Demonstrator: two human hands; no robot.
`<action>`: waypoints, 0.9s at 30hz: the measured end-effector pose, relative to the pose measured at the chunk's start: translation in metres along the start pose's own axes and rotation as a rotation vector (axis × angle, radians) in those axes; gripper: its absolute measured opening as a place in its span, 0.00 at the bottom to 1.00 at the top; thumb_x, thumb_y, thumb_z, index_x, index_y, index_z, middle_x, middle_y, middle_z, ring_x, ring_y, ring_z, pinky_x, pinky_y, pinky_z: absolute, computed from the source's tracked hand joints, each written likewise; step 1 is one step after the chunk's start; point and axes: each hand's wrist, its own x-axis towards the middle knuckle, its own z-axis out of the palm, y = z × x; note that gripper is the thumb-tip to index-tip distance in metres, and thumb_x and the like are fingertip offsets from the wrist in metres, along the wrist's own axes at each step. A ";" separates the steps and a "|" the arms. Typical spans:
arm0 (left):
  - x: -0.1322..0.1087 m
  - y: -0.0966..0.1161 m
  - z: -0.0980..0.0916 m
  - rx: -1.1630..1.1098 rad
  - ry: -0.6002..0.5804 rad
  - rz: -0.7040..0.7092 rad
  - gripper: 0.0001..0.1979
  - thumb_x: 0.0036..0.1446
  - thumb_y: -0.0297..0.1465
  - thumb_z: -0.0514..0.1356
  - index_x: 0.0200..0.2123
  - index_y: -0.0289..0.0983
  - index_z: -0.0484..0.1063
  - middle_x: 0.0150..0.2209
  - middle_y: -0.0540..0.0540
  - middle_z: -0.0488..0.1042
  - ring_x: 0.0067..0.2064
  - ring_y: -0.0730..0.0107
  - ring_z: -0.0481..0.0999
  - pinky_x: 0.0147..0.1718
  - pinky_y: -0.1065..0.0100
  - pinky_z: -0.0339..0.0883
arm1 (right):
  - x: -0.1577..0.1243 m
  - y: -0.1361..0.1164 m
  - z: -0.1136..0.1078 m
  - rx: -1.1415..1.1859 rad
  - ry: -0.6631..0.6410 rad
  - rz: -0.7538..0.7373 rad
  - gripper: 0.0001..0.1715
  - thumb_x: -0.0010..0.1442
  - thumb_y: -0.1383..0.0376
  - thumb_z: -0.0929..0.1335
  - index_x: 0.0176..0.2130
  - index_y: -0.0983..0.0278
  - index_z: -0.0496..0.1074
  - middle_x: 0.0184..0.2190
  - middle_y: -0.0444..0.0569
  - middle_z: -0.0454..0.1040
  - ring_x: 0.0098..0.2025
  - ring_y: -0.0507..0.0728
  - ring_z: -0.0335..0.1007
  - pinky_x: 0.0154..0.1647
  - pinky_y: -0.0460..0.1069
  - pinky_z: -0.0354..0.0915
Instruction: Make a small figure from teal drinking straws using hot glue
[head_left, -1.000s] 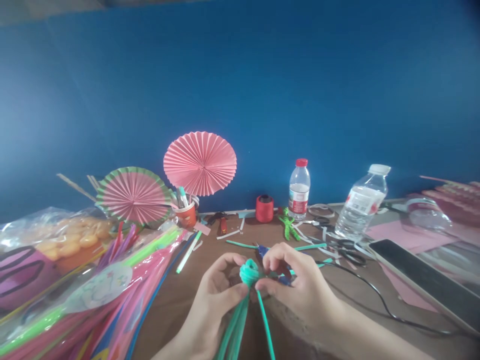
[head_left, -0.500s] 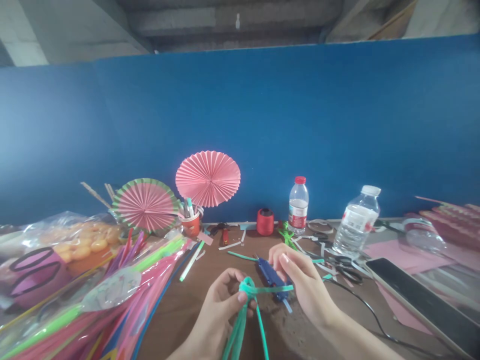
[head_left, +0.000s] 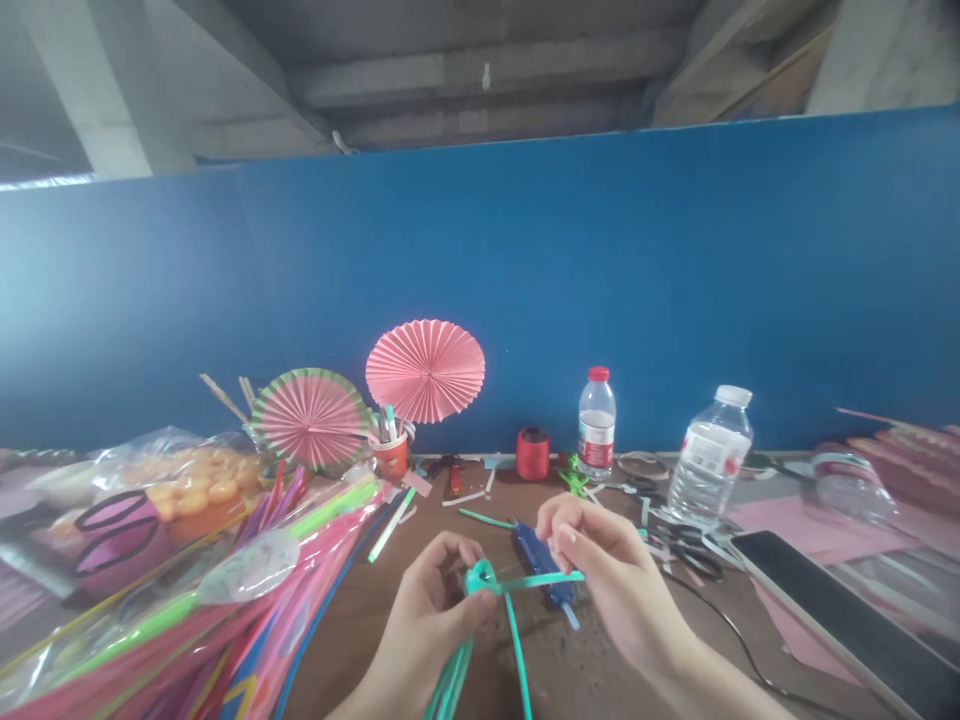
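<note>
My left hand is closed round a bundle of teal pipe cleaners, pinching it just under a looped knot at its top. My right hand pinches one teal strand and holds it taut, stretched sideways from the knot to the right. Both hands hover low over the brown table, near its front edge. A blue glue gun lies on the table just behind the knot, partly hidden by my right hand.
Clear bags of coloured pipe cleaners and straws fill the left. Two pink paper fans, a red pen cup, a red thread spool and two water bottles stand along the blue wall. Scissors, paper scraps, a black cable and a dark tablet lie right.
The camera has tilted upward, showing the ceiling. My right hand has drawn one teal strand out to the right from the knot, which now looks smaller and tighter.
</note>
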 end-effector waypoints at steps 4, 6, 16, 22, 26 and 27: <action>-0.002 0.009 -0.003 0.197 0.037 0.197 0.11 0.41 0.27 0.66 0.27 0.36 0.65 0.29 0.51 0.66 0.26 0.77 0.62 0.22 0.77 0.58 | -0.001 -0.011 0.001 0.091 0.003 -0.002 0.14 0.54 0.64 0.67 0.20 0.64 0.64 0.27 0.44 0.67 0.30 0.51 0.58 0.29 0.45 0.52; -0.003 0.015 -0.002 0.264 0.051 0.262 0.09 0.42 0.26 0.65 0.27 0.37 0.66 0.29 0.51 0.66 0.27 0.76 0.62 0.25 0.76 0.58 | -0.003 -0.017 0.003 0.151 0.011 0.008 0.14 0.52 0.65 0.69 0.19 0.64 0.64 0.28 0.44 0.69 0.32 0.52 0.60 0.31 0.45 0.53; -0.011 0.029 0.004 0.315 0.022 0.335 0.09 0.44 0.24 0.63 0.27 0.37 0.65 0.29 0.50 0.67 0.28 0.75 0.62 0.26 0.75 0.58 | -0.009 -0.031 0.006 0.272 -0.016 0.008 0.10 0.50 0.65 0.71 0.20 0.63 0.69 0.22 0.43 0.71 0.26 0.50 0.61 0.27 0.43 0.54; -0.012 0.031 0.003 0.274 -0.003 0.314 0.09 0.44 0.24 0.63 0.28 0.37 0.65 0.30 0.50 0.66 0.28 0.75 0.62 0.26 0.75 0.58 | -0.009 -0.033 0.006 0.248 -0.035 0.025 0.10 0.48 0.62 0.72 0.19 0.62 0.72 0.23 0.44 0.72 0.29 0.51 0.63 0.28 0.43 0.56; -0.012 0.037 0.007 0.272 0.006 0.327 0.09 0.44 0.24 0.63 0.28 0.37 0.66 0.30 0.50 0.66 0.27 0.76 0.62 0.25 0.75 0.58 | -0.009 -0.035 0.006 0.247 -0.018 0.009 0.12 0.49 0.63 0.71 0.18 0.62 0.71 0.20 0.43 0.70 0.30 0.51 0.65 0.30 0.43 0.57; -0.012 0.039 0.008 0.276 0.012 0.330 0.08 0.44 0.25 0.64 0.28 0.37 0.66 0.30 0.50 0.67 0.28 0.75 0.62 0.25 0.75 0.58 | -0.009 -0.035 0.006 0.249 -0.015 0.005 0.12 0.49 0.63 0.71 0.18 0.62 0.71 0.20 0.42 0.70 0.30 0.51 0.65 0.30 0.43 0.58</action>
